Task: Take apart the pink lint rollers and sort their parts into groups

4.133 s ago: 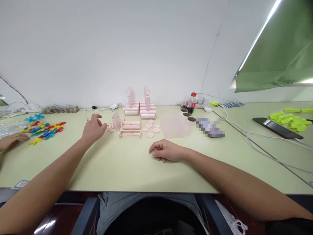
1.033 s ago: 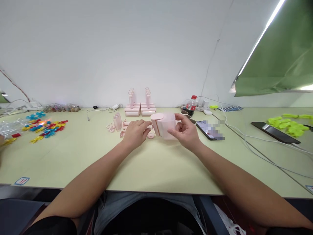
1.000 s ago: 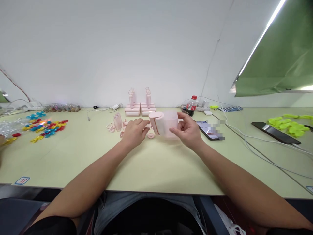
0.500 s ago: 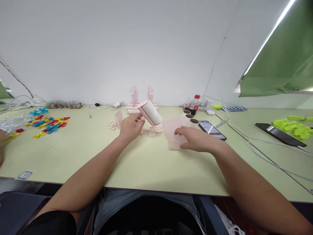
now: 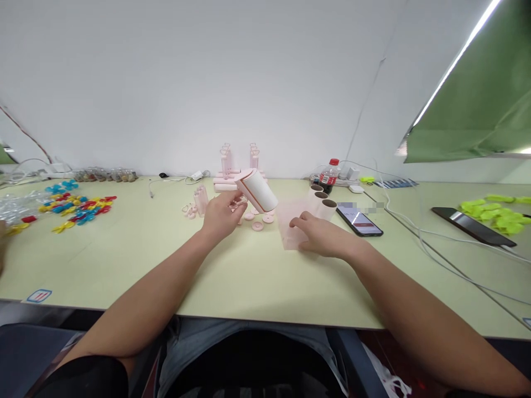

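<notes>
My left hand [image 5: 223, 214] is closed on a pink frame that carries a white roll [image 5: 258, 190], tilted above the table. Pink discs [image 5: 257, 226] lie beneath the roll. To the right, my right hand [image 5: 317, 235] has its fingers bent at a stack of translucent pink sheets or bags [image 5: 288, 218], pinching the near right part. Behind it stand several upright cardboard tubes [image 5: 329, 204]. Clear pink cylinders [image 5: 201, 200] and small pink rings [image 5: 189, 211] are left of my left hand. More pink parts [image 5: 226, 166] stand by the wall.
A cola bottle [image 5: 329, 176], a phone [image 5: 359, 219] and white cables [image 5: 409, 221] are on the right, with a dark device [image 5: 473, 226] and yellow-green pieces [image 5: 495, 215] beyond. Coloured pieces [image 5: 78, 209] lie left. Another person's hand [image 5: 2, 243] shows at the left edge.
My right hand has shifted slightly left over the pink sheets. My left hand still holds the frame and roll, almost unmoved. The whole view has shifted a little.
</notes>
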The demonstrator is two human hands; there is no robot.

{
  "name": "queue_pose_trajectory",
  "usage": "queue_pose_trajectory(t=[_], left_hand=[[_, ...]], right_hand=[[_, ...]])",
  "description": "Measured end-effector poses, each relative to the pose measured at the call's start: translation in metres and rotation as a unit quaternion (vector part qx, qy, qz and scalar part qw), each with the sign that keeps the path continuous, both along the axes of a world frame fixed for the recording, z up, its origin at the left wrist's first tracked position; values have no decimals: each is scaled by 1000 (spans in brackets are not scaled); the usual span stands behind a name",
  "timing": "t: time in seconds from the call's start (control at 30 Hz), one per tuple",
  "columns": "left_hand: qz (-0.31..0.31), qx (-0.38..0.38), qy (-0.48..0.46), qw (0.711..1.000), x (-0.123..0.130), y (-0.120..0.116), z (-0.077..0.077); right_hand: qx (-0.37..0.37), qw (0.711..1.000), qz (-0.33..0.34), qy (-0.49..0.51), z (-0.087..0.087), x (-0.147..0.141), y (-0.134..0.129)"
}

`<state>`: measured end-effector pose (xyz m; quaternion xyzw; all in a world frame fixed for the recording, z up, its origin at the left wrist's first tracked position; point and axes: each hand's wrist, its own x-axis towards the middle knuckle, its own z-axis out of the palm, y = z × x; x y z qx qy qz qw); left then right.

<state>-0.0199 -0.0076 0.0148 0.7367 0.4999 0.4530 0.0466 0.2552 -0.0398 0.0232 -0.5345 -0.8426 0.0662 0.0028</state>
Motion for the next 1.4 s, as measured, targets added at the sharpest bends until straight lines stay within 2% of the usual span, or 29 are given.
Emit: queue_pose_trajectory(t=[0.9, 1.0, 1.07, 1.13, 1.23, 1.33, 1.4], left_hand=[[-22, -8, 19, 1000, 3, -2, -2], [-24, -10, 23, 999, 3, -2, -3], [-28, -11, 29, 999, 4, -3, -3], [-43, -8, 40, 998, 5, -5, -3], [-77, -1, 54, 996, 8, -8, -4], [-92, -4, 66, 994, 14, -15, -5], [-110, -31, 48, 992, 18, -19, -6]], right_hand=[[0, 1000, -5, 24, -3, 0, 4], [15, 999, 5, 34, -1, 0, 3], [52, 996, 20, 69, 3, -2, 1], [97, 984, 38, 146, 6, -6, -1], [119, 941, 72, 307, 5, -13, -4], [55, 888, 103, 445, -3, -22, -6], [4, 854, 87, 513, -10, -28, -7]])
